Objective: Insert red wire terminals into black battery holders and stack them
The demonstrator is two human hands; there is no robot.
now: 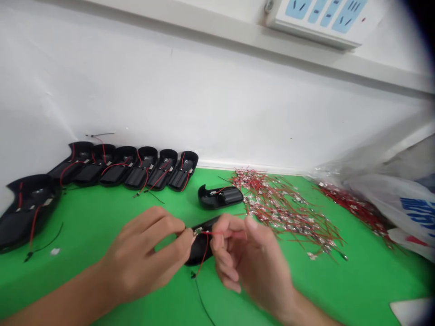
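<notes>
My left hand [149, 253] is closed in a pinch on a small metal contact [197, 231] at the end of a red wire [220, 233]. Between finger and thumb, my right hand [253, 262] grips the other stretch of that wire. Below and partly hidden by both hands lies a black plastic housing [195, 253]. From it another red wire [204, 256] runs down to a thin black lead [202, 294] on the green table. Just beyond my hands, a second black housing [226, 198] rests on its back with a red wire inside.
Several black housings with red wires [142, 167] stand in a row along the white wall, and one more [25, 213] sits at the left. A loose heap of red wires with metal contacts [288, 208] spreads to the right. Beyond it lies a plastic bag [401, 203].
</notes>
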